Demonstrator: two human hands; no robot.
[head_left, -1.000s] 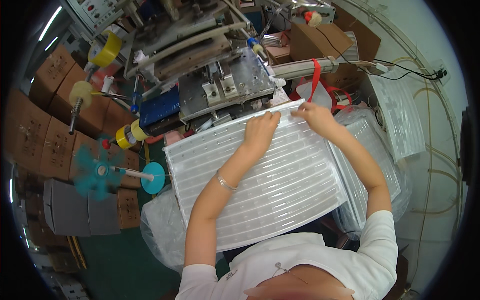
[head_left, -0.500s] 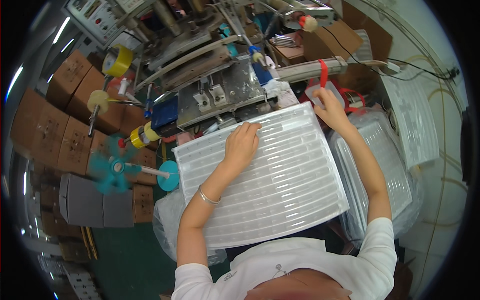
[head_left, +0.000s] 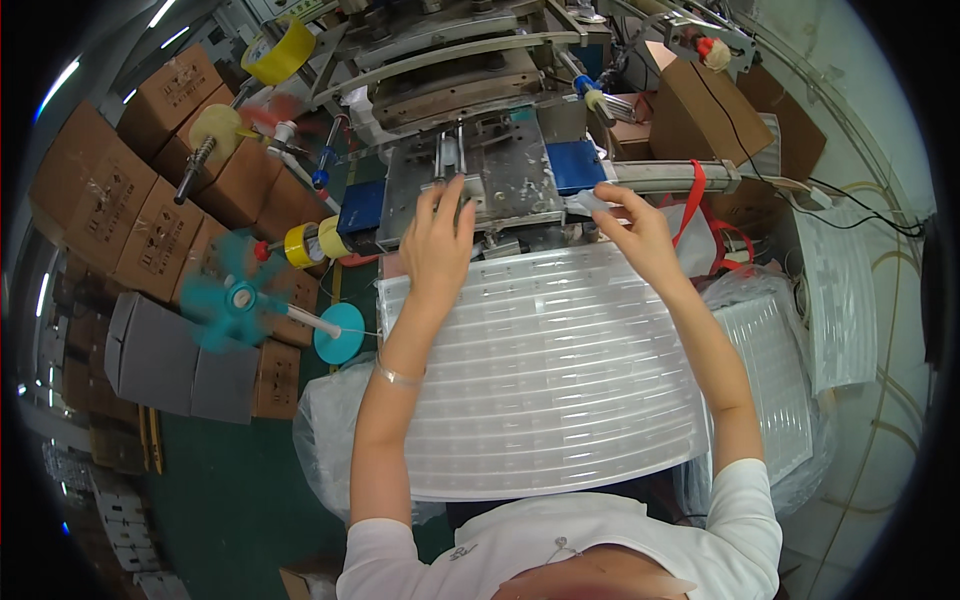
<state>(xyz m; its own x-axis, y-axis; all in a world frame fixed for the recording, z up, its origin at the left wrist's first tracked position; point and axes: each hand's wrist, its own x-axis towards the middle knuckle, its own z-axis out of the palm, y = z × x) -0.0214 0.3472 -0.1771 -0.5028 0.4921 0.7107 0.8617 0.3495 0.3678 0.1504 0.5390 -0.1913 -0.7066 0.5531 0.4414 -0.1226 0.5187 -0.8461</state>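
My left hand [head_left: 438, 245] reaches over the far edge of a ribbed translucent plastic tray [head_left: 550, 370], its fingers stretched out and apart. Its fingertips are at a small metal fixture [head_left: 474, 190] on the machine's steel plate [head_left: 520, 165]; the fingers partly hide this fixture. My right hand [head_left: 640, 238] is at the machine's right side, by a blue block [head_left: 577, 166]. Thumb and fingers there close around a small pale, translucent piece [head_left: 590, 202], whose exact kind I cannot make out. The tray lies between my forearms, close to my body.
Yellow tape rolls [head_left: 280, 55] and a turning teal fan [head_left: 238, 295] stand to the left, before stacked cartons [head_left: 100, 195]. At right, a red strap [head_left: 692, 200] hangs from a metal arm, above more ribbed trays [head_left: 765, 370] in clear plastic. An open carton [head_left: 705, 110] sits far right.
My left hand has moved off the tray, forward to the metal fixture. My right hand has shifted left, from beside the red strap to the pale piece. The view has also shifted.
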